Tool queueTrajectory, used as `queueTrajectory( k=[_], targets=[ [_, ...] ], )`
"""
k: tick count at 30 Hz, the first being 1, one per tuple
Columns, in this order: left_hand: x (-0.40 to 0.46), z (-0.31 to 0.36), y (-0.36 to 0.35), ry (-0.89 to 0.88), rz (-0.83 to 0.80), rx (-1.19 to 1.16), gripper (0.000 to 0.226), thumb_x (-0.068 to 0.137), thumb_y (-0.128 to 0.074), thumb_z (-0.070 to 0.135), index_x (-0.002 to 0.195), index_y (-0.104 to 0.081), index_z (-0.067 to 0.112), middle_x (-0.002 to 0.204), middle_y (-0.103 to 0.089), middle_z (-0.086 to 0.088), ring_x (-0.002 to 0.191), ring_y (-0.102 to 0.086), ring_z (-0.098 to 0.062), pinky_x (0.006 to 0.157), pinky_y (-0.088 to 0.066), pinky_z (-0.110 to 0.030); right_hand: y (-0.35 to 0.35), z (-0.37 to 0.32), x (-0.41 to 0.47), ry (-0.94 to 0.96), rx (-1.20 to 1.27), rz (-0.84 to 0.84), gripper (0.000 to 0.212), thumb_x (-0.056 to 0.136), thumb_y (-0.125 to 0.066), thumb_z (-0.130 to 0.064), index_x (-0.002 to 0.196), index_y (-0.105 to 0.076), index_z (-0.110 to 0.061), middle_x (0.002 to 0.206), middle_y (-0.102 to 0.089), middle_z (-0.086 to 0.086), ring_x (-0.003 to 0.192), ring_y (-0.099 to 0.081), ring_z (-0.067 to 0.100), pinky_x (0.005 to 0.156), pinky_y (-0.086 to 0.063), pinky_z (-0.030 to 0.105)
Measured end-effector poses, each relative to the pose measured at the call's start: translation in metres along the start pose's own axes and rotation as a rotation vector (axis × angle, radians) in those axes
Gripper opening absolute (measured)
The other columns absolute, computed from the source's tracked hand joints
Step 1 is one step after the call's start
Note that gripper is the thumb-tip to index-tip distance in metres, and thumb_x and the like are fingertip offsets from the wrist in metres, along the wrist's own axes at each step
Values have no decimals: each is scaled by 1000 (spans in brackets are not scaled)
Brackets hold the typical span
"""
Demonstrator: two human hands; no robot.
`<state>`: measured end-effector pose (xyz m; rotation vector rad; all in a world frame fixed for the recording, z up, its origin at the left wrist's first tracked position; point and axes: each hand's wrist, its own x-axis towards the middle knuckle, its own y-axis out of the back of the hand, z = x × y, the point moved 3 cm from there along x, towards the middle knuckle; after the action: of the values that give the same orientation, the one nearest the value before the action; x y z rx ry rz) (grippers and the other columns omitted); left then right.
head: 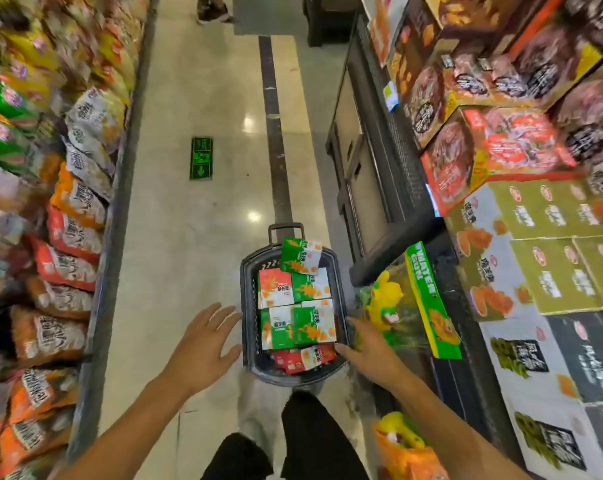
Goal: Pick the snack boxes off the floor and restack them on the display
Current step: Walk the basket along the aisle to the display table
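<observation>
While both arms reach down: you stand over the load with nothing in either grip yet.
Left hand: your left hand point(203, 344) is spread wide, fingers straight, just beside the near-left rim of the basket, not clearly touching it.
Right hand: your right hand point(369, 351) lies loose at the near-right rim, fingertips close to the red pack; contact is too blurred to tell.
Basket: the dark plastic shopping basket point(249, 355) sits on the pale tiled floor point(189, 237), between your feet and the aisle ahead.
Snack boxes: the green, white and red snack boxes point(294, 306) lie packed flat inside it, one green box point(300, 256) tilted on the far edge.
Advice: take the loose tilted box or a top one first, pinching its long sides.
Display: the stacked olive-green and red carton display point(549, 244) rises to your right; set each box square there.
</observation>
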<state>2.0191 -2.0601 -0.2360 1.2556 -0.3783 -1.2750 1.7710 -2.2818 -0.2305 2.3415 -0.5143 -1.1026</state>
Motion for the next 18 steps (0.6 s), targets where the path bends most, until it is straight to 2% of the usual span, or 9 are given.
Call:
queueTrajectory(
  k=[2, 5, 7, 9, 10, 13, 15, 17, 18],
  targets=[
    [46, 19, -15, -38, -15, -3, 66, 90, -40, 54, 143, -52, 16, 146, -52, -7, 137, -44, -34, 114, -35, -49, 0, 24, 29, -22, 53, -21, 60, 94, -70, -26, 145, -46, -9, 131, -52, -3, 122, -44, 5, 91, -28, 7],
    [109, 32, -62, -63, -129, 2, 67, 87, -43, 51, 142, -53, 13, 144, -54, -9, 133, -48, -35, 111, -40, -50, -11, 64, 78, -104, 193, -72, 53, 96, -67, -18, 143, -44, -15, 116, -42, -15, 112, -37, 3, 76, -28, -5],
    [148, 32, -103, -69, -227, 44, 67, 84, -50, 47, 142, -52, 14, 143, -54, -12, 135, -46, -37, 113, -38, -49, -31, 95, 111, -180, 261, -62, 47, 94, -70, -30, 132, -42, -29, 110, -45, -23, 111, -43, 3, 78, -33, 0],
    [184, 33, -145, -77, -335, 99, 71, 84, -55, 46, 147, -44, 16, 148, -47, -13, 140, -38, -37, 118, -30, -45, -60, 127, 140, -259, 357, -58, 59, 84, -72, -58, 130, -41, -37, 120, -57, -14, 118, -54, 10, 94, -43, 20],
    [201, 35, -164, -76, -376, 117, 71, 88, -56, 46, 151, -38, 17, 153, -41, -11, 143, -32, -34, 120, -25, -42, -79, 146, 155, -304, 424, -60, 64, 82, -74, -58, 134, -43, -35, 128, -57, -8, 120, -55, 13, 97, -45, 27],
    [253, 39, -214, -82, -413, 82, 73, 96, -55, 45, 157, -23, 17, 160, -29, -8, 148, -23, -27, 120, -18, -35, -131, 189, 190, -460, 590, -88, 62, 90, -74, -23, 143, -44, -13, 131, -56, 5, 109, -55, 14, 88, -43, 22],
    [282, 38, -242, -101, -434, 45, 75, 98, -55, 41, 157, -18, 14, 162, -24, -9, 149, -20, -26, 120, -18, -34, -162, 210, 208, -532, 675, -78, 70, 88, -76, -19, 147, -40, -11, 125, -59, 5, 103, -59, 13, 81, -47, 18],
    [303, 31, -266, -77, -454, 45, 79, 98, -56, 41, 158, -14, 10, 164, -18, -11, 150, -16, -26, 121, -15, -33, -189, 226, 224, -580, 742, -42, 77, 85, -80, -22, 149, -38, -13, 123, -63, 5, 106, -62, 16, 90, -52, 29],
    [312, 25, -277, -55, -459, 54, 81, 97, -56, 42, 158, -14, 9, 164, -17, -11, 150, -16, -27, 120, -15, -33, -200, 233, 230, -614, 794, -18, 71, 85, -80, -21, 145, -43, -15, 118, -67, 6, 106, -64, 17, 93, -52, 33]
  ],
)
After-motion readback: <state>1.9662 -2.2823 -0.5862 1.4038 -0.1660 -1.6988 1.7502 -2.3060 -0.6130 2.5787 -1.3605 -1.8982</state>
